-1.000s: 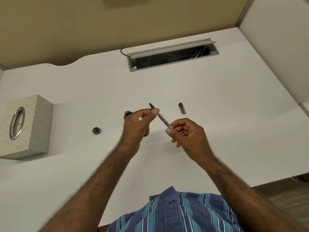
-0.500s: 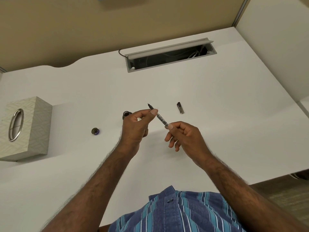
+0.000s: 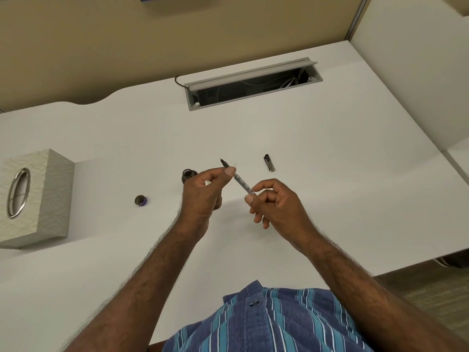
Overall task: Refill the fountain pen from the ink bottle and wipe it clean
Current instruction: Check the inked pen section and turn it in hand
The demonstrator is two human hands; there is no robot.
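White desk [image 3: 330, 174]; fountain pen [image 3: 241, 184] spans left hand [image 3: 203, 196], right hand [image 3: 274, 207] grips.

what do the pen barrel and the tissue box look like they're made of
The slim clear printed pen barrel looks like glossy see-through plastic: light passes through it and small dark marks run along it. The pale wave-patterned tissue box looks matte, perhaps textured paper or faux leather; its oval opening has a shiny metal-looking ring.

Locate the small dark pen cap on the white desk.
The small dark pen cap lies on the white desk, right of the fountain pen, beyond the right hand.
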